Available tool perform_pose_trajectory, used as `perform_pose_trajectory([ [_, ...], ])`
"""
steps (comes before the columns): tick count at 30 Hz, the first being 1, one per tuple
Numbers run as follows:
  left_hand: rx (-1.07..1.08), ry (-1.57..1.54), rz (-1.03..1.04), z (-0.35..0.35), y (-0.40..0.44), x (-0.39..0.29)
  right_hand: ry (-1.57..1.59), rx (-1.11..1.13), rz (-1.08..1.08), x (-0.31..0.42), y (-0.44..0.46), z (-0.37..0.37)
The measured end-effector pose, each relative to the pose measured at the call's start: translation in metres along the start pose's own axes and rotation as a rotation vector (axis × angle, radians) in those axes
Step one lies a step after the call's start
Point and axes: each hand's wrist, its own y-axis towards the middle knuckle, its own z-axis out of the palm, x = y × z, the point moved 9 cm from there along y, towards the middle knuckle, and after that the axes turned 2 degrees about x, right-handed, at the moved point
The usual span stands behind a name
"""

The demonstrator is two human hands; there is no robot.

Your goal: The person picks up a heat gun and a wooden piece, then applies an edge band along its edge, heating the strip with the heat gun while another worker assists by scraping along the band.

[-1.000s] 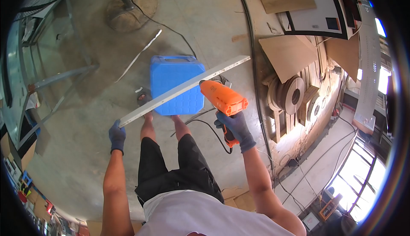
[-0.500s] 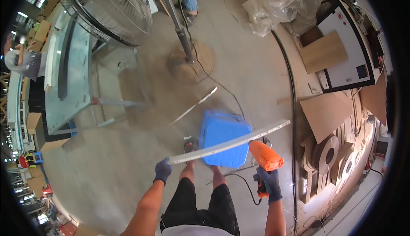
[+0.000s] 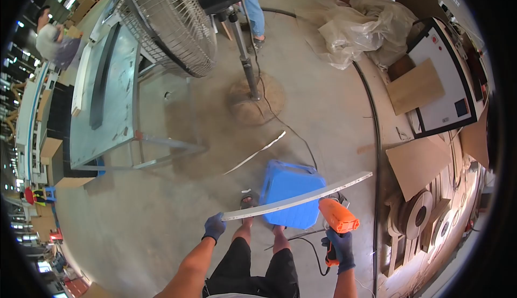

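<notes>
In a dark work glove, my left hand [image 3: 215, 228] grips the left end of a long, narrow white strip [image 3: 291, 201], which bows slightly and carries small dark specks along its edge. My right hand [image 3: 341, 249], also gloved, is wrapped round the handle of an orange corded heat gun [image 3: 339, 215]. The front of the tool points at the strip's right half; whether they touch I cannot tell. Below the strip, a blue plastic stool [image 3: 288, 182] stands on the floor before my feet.
A pedestal fan [image 3: 167, 23] stands ahead, its cord trailing toward the stool. To the left is a metal-framed table [image 3: 116, 104] with long bars on it. A thin offcut [image 3: 256, 153] lies on the floor. A black hose [image 3: 375, 152], cardboard [image 3: 420, 163] and reels are at right. Two other people are farther off.
The view has tilted, so the surroundings sit lower and more to the right. Both hands keep their holds on the strip and the heat gun.
</notes>
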Motion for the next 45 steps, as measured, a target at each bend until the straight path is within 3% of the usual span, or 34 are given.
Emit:
perform_pose_trajectory([
  [25, 0.000, -0.036, -0.053, 0.001, -0.001, -0.001, -0.046, -0.065, -0.039, 0.002, 0.001, -0.009],
  [29, -0.108, -0.022, 0.009, -0.009, 0.009, 0.008, -0.029, -0.105, -0.125, 0.012, 0.006, -0.010],
  [35, -0.103, -0.074, 0.204, -0.012, 0.004, -0.002, -0.057, -0.103, -0.071, 0.008, -0.001, -0.014],
  [45, -0.040, -0.065, 0.172, -0.015, 0.003, -0.008, -0.078, -0.062, -0.005, 0.013, -0.005, -0.008],
])
